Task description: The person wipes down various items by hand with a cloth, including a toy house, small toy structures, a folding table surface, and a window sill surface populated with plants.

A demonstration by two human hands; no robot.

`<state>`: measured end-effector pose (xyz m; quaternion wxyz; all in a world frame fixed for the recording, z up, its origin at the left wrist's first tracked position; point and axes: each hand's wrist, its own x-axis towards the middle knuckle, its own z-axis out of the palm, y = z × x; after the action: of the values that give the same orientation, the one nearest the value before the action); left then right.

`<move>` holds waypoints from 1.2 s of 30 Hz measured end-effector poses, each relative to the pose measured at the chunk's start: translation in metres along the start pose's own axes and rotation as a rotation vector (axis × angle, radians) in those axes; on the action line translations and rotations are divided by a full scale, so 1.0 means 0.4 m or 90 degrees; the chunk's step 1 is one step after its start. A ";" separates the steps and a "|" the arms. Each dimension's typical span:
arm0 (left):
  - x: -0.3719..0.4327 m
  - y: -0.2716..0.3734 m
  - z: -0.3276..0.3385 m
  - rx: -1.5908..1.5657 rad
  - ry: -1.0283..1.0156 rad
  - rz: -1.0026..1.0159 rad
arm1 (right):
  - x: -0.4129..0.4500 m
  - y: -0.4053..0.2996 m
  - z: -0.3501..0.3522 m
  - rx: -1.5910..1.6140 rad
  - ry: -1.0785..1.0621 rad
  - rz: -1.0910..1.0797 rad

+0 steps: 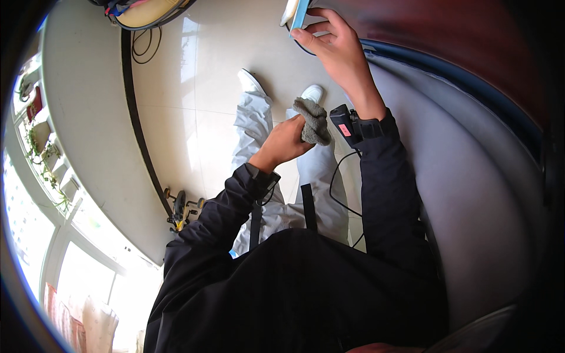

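Observation:
My left hand (284,140) is closed around a bunched grey-green cloth (312,121), held above my legs at the middle of the view. Further forward and to the right, my right hand (329,37) pinches a flat light-blue object (299,17) between thumb and fingers near the top edge. A white rounded thing (289,11) lies right beside the blue one; whether they are joined I cannot tell. The top of both is cut off by the frame. A black device (345,125) with a pink sticker is strapped at my right wrist.
Glossy pale floor tiles (212,57) lie under my white shoes. A grey fabric-covered surface (459,176) curves along the right. On the left runs a white wall (88,110) with a dark baseboard, beside it a small wheeled toy (179,209). A dark cable (333,185) hangs near my right arm.

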<state>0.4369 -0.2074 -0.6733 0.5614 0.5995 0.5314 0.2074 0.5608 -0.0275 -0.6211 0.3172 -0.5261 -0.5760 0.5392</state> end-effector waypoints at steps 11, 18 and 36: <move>0.053 0.000 -0.037 -0.079 0.083 -0.056 | -0.006 -0.006 -0.001 0.015 -0.002 0.026; 0.063 -0.025 -0.023 -0.109 0.186 -0.073 | -0.015 -0.083 0.013 -0.002 -0.009 0.042; 0.211 0.097 -0.245 -0.194 0.430 0.123 | 0.019 -0.181 0.059 -0.001 -0.001 0.153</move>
<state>0.3993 -0.0820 -0.6404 0.4152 0.4546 0.5906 0.5216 0.5178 -0.0171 -0.5585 0.2491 -0.5914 -0.5094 0.5733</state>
